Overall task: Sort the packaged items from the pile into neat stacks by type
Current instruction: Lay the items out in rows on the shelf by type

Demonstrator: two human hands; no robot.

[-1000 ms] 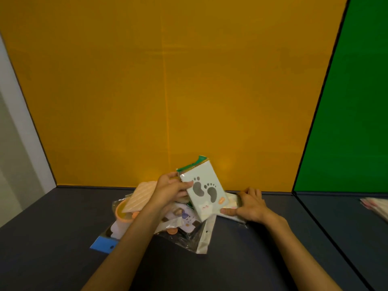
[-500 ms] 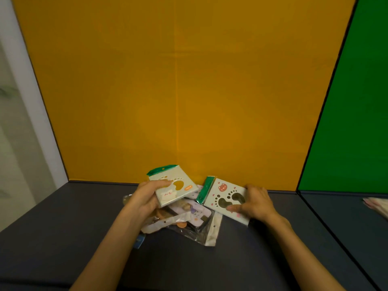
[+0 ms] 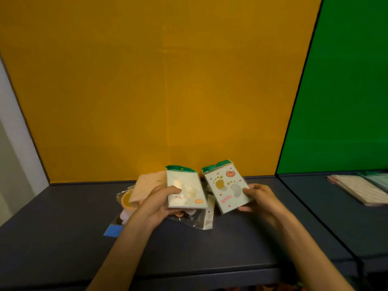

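Two pale packets with green header strips are held up at lower centre of the frame. The left packet (image 3: pixel 184 190) shows cream footprint cut-outs and a small orange tag; the left hand (image 3: pixel 159 203) grips its lower left edge, thumb on the front. The right packet (image 3: pixel 227 189), printed with paw marks and a bear face, is pinched by the right hand (image 3: pixel 261 199). Under them lies the pile (image 3: pixel 147 198) of clear-bagged items on the dark bench (image 3: pixel 63 227).
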